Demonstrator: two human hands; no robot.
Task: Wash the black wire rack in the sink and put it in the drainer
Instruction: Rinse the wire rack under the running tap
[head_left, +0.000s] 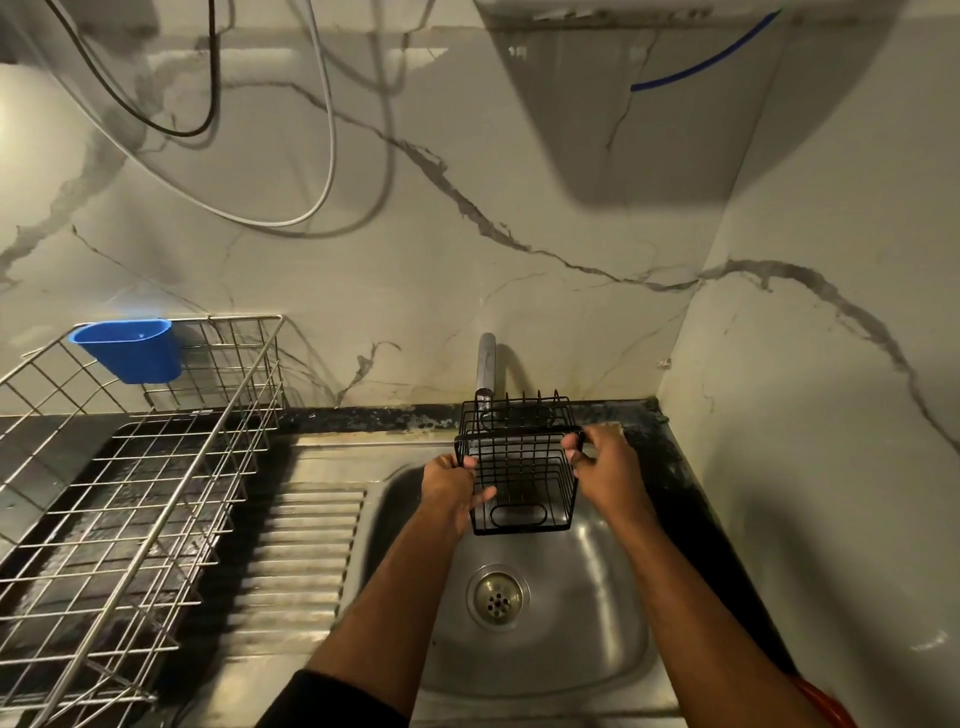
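Note:
The black wire rack (524, 467) is held above the steel sink (587, 582), right under the tap spout (485, 371). My left hand (451, 480) grips its left side, thumb across the front wires. My right hand (602, 462) grips the upper right rim with curled fingers. No running water is visible. The steel wire drainer (130, 478) stands on the counter to the left of the sink; apart from the cup on its rim, nothing shows in it.
A blue plastic cup (130, 351) hangs on the drainer's back rim. A ribbed draining board (306, 551) lies between drainer and basin. The sink drain (497, 597) is below the rack. Marble walls close in behind and on the right; cables hang upper left.

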